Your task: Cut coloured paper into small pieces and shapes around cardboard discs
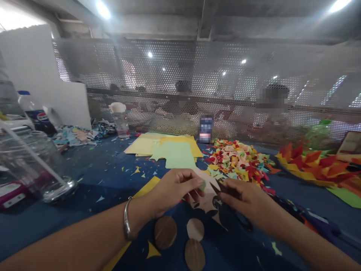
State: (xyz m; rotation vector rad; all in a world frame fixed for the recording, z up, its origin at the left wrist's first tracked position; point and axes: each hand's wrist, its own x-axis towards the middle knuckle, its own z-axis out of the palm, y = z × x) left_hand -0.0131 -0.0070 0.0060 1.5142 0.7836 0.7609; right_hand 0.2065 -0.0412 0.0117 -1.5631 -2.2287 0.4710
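My left hand (pixel 176 190), with a silver bangle on its wrist, is closed in a pinch on a pale pink sheet of paper (pixel 208 180). The sheet's lower edge is cut into scallops and points. At the thumb tip shows a small greenish patch that I cannot make out. In my right hand (pixel 248 197) is a pair of dark scissors (pixel 216 188), its blades parted against the sheet's right side. Below the hands lie two brown wood-look discs (pixel 165 232) and a pale round piece (pixel 195 229); the lower disc overlaps the pale one.
Green (pixel 177 152) and yellow sheets (pixel 141 145) lie ahead. A heap of coloured paper pieces (pixel 237 158) is right of them, beside a phone (pixel 205 129). A glass jar (pixel 36 165) and a bottle (pixel 39 114) stand left. Red-orange paper points (pixel 318 162) lie far right.
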